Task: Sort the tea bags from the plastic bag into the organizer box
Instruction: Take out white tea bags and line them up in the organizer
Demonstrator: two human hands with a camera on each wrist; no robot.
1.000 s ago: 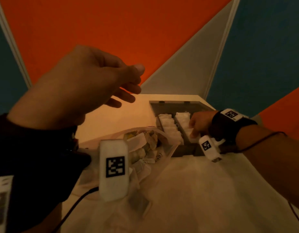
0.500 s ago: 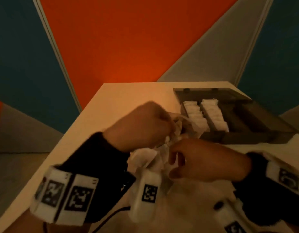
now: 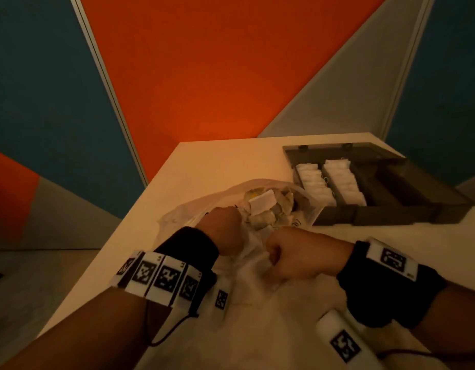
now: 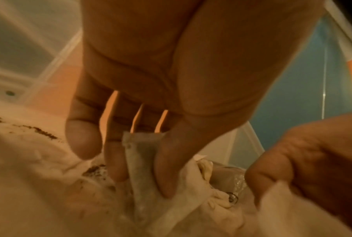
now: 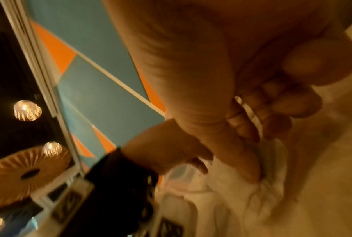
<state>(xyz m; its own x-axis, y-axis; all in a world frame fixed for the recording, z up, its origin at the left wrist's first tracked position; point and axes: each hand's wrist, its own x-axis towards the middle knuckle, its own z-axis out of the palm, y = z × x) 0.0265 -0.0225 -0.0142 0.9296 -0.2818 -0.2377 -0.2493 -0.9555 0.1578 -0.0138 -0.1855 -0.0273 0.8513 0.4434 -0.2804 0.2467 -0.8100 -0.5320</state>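
Observation:
A clear plastic bag [image 3: 305,209] full of loose tea bags [image 3: 268,206] lies on the table in front of me. My left hand [image 3: 225,231] reaches into its mouth. In the left wrist view, the left hand [image 4: 140,181] pinches one tea bag [image 4: 142,160] between thumb and fingers. My right hand [image 3: 284,257] is fisted just right of it and grips a bunch of the bag's plastic [image 5: 272,168]. The dark grey organizer box [image 3: 391,217] stands open at the far right, with two rows of white tea bags [image 3: 343,182] in its left compartments.
The pale table [image 3: 217,166] ends at its left edge close to my left arm, with floor beyond. The box's right compartments [image 3: 407,188] look dark and hold nothing I can see. Orange, teal and grey wall panels stand behind the table.
My left hand came down from the air into the bag's mouth. My right hand left the organizer box and came back to grip the bag's plastic.

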